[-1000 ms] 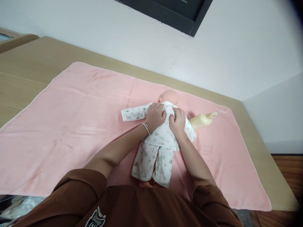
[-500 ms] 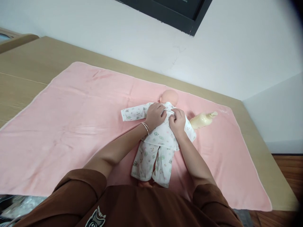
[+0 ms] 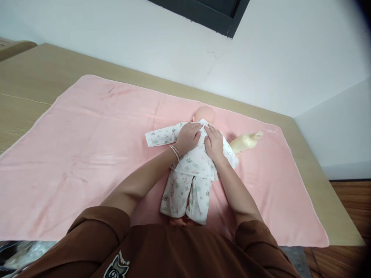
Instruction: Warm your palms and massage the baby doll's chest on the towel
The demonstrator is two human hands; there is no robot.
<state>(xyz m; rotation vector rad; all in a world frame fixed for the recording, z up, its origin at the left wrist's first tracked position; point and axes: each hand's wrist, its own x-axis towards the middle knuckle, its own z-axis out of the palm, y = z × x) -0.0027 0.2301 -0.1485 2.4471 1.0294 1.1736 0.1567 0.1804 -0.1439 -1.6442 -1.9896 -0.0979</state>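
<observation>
A baby doll (image 3: 204, 114) lies on a pink blanket, its head toward the wall and its feet toward me. It wears a white printed top (image 3: 194, 161) and matching trousers (image 3: 177, 193). My left hand (image 3: 188, 137) rests flat on the upper part of the top, fingers stretched toward the neckline. Beside it, my right hand (image 3: 214, 142) lies on the same cloth with its fingers extended. Both hands are open and hold nothing. One sleeve spreads out to the left; the right side of the top lies partly under my right forearm. The doll's face is not visible.
The pink blanket (image 3: 95, 154) covers much of a wooden table (image 3: 313, 173). A cream pump bottle (image 3: 246, 142) lies on its side just right of the doll. A white wall (image 3: 174, 50) rises behind the table, with a dark frame (image 3: 214, 17) on it.
My fingers were curled, pinching the cloth near the neckline; they have let go and now lie flat on it. The top is smoother there. The whole view has shifted slightly.
</observation>
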